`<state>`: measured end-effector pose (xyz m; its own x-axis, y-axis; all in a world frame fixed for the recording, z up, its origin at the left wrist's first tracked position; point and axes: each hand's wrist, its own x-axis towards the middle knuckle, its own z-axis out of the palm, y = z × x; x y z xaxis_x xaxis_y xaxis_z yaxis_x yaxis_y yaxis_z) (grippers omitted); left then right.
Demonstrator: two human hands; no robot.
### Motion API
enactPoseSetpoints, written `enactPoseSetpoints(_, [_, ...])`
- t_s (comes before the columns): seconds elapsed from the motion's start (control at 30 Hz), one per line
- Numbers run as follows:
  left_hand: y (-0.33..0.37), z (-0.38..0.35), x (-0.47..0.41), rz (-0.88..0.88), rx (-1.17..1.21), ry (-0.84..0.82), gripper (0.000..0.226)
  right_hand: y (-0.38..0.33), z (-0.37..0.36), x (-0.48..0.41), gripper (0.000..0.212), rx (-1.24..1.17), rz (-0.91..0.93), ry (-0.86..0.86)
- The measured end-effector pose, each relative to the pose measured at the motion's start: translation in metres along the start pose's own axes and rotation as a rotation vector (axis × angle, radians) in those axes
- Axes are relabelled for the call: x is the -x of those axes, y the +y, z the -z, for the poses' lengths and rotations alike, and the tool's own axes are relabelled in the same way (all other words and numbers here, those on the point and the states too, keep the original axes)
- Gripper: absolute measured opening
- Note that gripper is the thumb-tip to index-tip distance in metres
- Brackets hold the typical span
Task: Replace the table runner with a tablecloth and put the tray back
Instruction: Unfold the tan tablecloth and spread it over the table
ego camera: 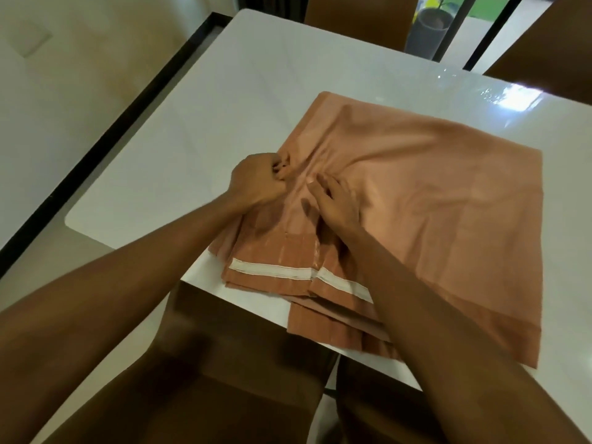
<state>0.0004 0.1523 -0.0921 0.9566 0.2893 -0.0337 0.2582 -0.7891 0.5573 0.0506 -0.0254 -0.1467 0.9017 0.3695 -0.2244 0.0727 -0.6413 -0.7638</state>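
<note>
A folded salmon-pink tablecloth with a white stripe near its hem lies on the near right part of a glossy white table. Its folded layers hang a little over the table's near edge. My left hand is closed on a pinch of the cloth at its left edge, and the fabric puckers there. My right hand rests just beside it with fingers bent on the top layer, the thumb pressing the cloth. No tray or table runner is in view.
A brown chair stands below the table's near edge, under my arms. Two more chair backs rise behind the far edge. A dark planter stands by a glass door beyond. A black strip runs along the floor at left.
</note>
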Motion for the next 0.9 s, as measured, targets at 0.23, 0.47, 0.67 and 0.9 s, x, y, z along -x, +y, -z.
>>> enactPoseSetpoints(0.23, [0.083, -0.02, 0.04, -0.291, -0.043, -0.304, 0.025, -0.008, 0.069, 0.009, 0.061, -0.823, -0.269, -0.031])
enactPoseSetpoints(0.47, [0.168, -0.054, 0.087, -0.523, -0.105, -0.329, 0.023, 0.023, 0.147, 0.037, 0.117, -0.405, -0.243, 0.197])
enactPoseSetpoints(0.67, [0.164, -0.052, 0.083, -0.355, 0.142, -0.398, 0.014, 0.037, 0.156, 0.048, 0.045, -0.046, -0.096, 0.125])
enactPoseSetpoints(0.9, [0.258, -0.102, 0.103, -0.273, 0.407, -0.331, 0.018, 0.085, 0.24, 0.091, 0.033, -0.222, -0.082, 0.367])
